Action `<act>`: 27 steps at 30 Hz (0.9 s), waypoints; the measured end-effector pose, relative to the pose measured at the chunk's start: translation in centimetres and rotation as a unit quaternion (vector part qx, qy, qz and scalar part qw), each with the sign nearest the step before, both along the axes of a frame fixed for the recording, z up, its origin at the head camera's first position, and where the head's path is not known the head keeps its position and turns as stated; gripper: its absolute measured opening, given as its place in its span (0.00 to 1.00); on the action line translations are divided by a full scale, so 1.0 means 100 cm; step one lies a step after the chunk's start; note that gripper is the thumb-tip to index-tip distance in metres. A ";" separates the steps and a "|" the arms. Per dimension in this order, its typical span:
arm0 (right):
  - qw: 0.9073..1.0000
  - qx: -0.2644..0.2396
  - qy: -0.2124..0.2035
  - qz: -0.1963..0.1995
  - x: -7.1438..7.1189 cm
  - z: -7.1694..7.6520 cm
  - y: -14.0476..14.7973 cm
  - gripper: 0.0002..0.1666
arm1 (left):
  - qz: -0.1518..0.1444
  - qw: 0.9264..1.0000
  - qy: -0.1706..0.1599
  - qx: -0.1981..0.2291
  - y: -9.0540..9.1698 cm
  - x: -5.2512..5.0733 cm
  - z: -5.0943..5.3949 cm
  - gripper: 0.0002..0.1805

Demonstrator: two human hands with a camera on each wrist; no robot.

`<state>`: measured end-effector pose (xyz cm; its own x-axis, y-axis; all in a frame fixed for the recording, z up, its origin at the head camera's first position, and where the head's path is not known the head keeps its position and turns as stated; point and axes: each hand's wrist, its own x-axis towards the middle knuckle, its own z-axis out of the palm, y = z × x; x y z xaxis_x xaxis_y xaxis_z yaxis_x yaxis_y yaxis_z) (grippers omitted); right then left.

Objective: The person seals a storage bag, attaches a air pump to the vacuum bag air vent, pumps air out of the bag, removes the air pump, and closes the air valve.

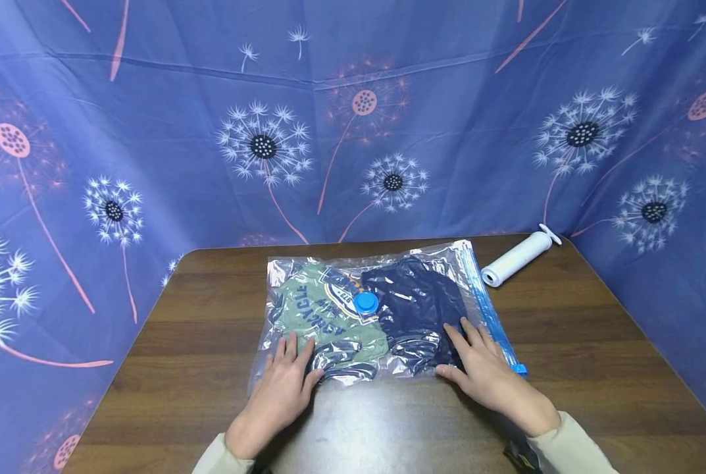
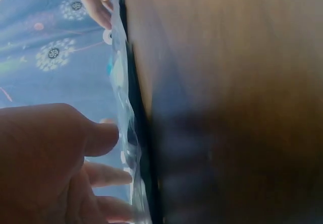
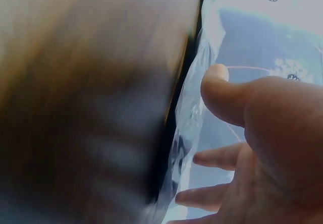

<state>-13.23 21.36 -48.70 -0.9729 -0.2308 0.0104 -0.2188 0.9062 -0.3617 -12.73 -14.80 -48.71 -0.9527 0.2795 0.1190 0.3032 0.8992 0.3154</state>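
Note:
A clear plastic vacuum storage bag lies flat on the table, with a round blue valve cap near its middle. Inside it are a folded green garment with dark lettering and a folded navy garment. Along the bag's right side runs a blue zip seal with a blue slider at its near end. My left hand, fingers spread, rests on the near left corner. My right hand rests with spread fingers on the near right part. Neither hand grips anything.
A white hand pump with a T-shaped handle lies at the table's back right, beyond the zip seal. The brown wooden table meets a blue dandelion-print cloth behind and at both sides. Something dark sits by the right sleeve.

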 end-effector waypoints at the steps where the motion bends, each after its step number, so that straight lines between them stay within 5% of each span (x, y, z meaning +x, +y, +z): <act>1: 1.000 0.000 -0.005 -0.002 -0.001 0.000 0.000 0.45 | -0.001 1.000 -0.003 -0.001 -0.001 -0.001 0.000 0.33; 16: 0.999 0.017 -0.020 0.028 -0.042 0.000 0.009 0.47 | -0.036 0.999 -0.023 -0.018 0.000 -0.041 -0.001 0.38; 27: 0.998 0.039 -0.046 -0.004 -0.063 0.006 0.005 0.47 | -0.034 0.993 -0.112 -0.018 0.005 -0.077 0.010 0.39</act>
<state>-19.54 21.85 -48.13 -0.9708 -0.2194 -0.0969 -0.1803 0.9339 -0.3087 -20.45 -14.25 -47.74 -0.9327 0.3452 -0.1047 0.2906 0.8910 0.3489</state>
